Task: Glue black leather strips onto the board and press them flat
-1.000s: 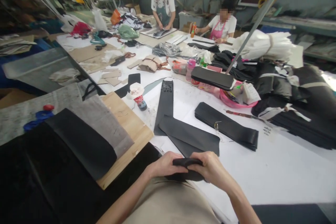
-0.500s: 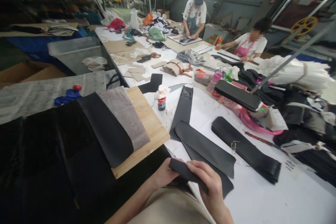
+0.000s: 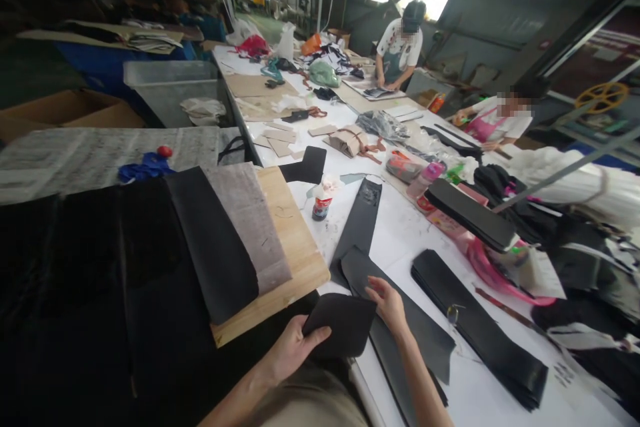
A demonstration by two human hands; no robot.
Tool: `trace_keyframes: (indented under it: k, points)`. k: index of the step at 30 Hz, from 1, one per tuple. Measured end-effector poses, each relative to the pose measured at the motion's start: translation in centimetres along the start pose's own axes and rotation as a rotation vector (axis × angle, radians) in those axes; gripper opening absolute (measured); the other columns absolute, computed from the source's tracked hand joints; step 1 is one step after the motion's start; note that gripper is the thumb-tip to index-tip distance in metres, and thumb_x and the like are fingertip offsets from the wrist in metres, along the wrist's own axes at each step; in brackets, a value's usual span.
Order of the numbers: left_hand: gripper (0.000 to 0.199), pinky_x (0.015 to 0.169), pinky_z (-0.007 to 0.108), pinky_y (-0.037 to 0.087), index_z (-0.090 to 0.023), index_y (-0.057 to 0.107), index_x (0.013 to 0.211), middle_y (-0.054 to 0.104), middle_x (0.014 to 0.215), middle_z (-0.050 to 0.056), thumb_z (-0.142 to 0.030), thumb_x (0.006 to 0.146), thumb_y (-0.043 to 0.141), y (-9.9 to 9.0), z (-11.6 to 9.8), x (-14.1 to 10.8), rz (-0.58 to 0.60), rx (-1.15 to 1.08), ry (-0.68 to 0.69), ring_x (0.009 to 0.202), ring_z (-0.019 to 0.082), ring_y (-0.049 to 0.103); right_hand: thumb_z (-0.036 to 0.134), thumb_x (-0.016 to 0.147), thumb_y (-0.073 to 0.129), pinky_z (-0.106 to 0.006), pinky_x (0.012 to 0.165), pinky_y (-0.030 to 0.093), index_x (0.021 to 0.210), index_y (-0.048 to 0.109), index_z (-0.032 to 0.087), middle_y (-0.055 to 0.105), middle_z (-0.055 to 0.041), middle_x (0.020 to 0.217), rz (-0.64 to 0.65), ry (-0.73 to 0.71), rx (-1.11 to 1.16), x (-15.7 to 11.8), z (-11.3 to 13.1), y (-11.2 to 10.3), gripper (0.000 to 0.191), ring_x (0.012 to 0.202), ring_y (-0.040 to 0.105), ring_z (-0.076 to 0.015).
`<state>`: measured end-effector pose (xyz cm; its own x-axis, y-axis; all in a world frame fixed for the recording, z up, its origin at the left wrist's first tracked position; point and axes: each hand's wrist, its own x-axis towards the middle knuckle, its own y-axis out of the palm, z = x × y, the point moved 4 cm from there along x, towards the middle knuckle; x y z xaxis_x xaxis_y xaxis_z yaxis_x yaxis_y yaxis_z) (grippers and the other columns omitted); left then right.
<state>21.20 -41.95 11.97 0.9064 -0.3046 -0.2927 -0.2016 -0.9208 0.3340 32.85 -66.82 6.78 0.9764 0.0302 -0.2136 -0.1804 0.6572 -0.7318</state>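
Two hands are on one dark piece at the near edge of the white table (image 3: 500, 373); the left hand (image 3: 290, 351) grips the black fabric piece (image 3: 340, 323) by its lower left corner, thumb laid over the top and the other fingers tucked out of sight beneath, a pinch that looks meant to keep the flat piece level and spread; the right hand (image 3: 389, 303) sits at the piece's upper right corner, fingers curled loosely, the tips touching or just over the edge; whether they are clamped on it I cannot tell from this angle; the piece itself hangs just above the person's lap, partly over the table's edge, and overlaps the near end of the long black strips (image 3: 400, 307) that lie crossed on the table, presumably kept close so they stay within reach; right of those a thicker stack of black strips (image 3: 480, 333) lies flat with a small metal ring (image 3: 453, 313) resting on it; to the left a wooden board (image 3: 295, 260) carries a grey sheet (image 3: 253, 220) and a black sheet (image 3: 215, 253), fanned so each edge shows; beyond the board stands a small bottle (image 3: 321, 203) with a white wrap round its top, upright and apart from the cloth; a pink basin (image 3: 500, 267) sits under another black stack further right; at the far end a standing person (image 3: 397, 50) bends over the table, and a seated person (image 3: 495, 123) works beside them, both well apart from these hands.
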Motion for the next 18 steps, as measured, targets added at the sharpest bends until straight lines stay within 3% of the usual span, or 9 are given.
trace_keyframes:
  k: [4, 7, 12, 18]
  points:
    - [0.051, 0.106, 0.042, 0.051, -0.017, 0.077, 0.115, 0.078, 0.115, 0.009, -0.059, 0.087, 0.07, -0.2, -0.3, -0.9, -0.166, -0.036, -0.008, 0.109, 0.03, 0.071, 0.025, 0.085, 0.059, -0.042, 0.103, 0.048, 0.122, 0.069, 0.023, 0.07, -0.0113, 0.124, -0.031, -0.036, -0.199, 5.0, 0.3, 1.7, 0.038, 0.121, 0.063, -0.0318]
    - [0.055, 0.11, 0.042, 0.049, -0.017, 0.076, 0.119, 0.076, 0.121, 0.009, -0.061, 0.086, 0.071, -0.1, -0.1, -1.9, -0.356, -0.053, -0.009, 0.117, 0.031, 0.068, 0.021, 0.085, 0.063, -0.043, 0.101, 0.046, 0.125, 0.067, 0.022, 0.068, -0.0139, 0.122, -0.026, -0.049, -0.318, 7.5, 0.4, 2.2, 0.04, 0.123, 0.059, -0.0346]
    - [0.061, 0.116, 0.042, 0.043, -0.017, 0.073, 0.122, 0.072, 0.13, 0.009, -0.064, 0.083, 0.073, 0.6, 0.0, -3.0, -0.593, -0.093, -0.007, 0.13, 0.031, 0.06, 0.028, 0.085, 0.07, -0.045, 0.091, 0.046, 0.122, 0.064, 0.017, 0.065, -0.018, 0.12, 0.036, -0.07, -0.444, 9.8, -0.7, 2.8, 0.039, 0.118, 0.058, -0.0379]
    - [0.062, 0.115, 0.043, 0.045, -0.015, 0.074, 0.116, 0.072, 0.128, 0.011, -0.065, 0.079, 0.076, 1.7, -0.5, -2.3, -0.709, -0.131, -0.009, 0.129, 0.033, 0.061, 0.039, 0.08, 0.078, -0.039, 0.083, 0.043, 0.108, 0.061, 0.02, 0.068, -0.0112, 0.108, 0.095, -0.057, -0.509, 12.1, -2.4, 3.0, 0.038, 0.111, 0.059, -0.0333]
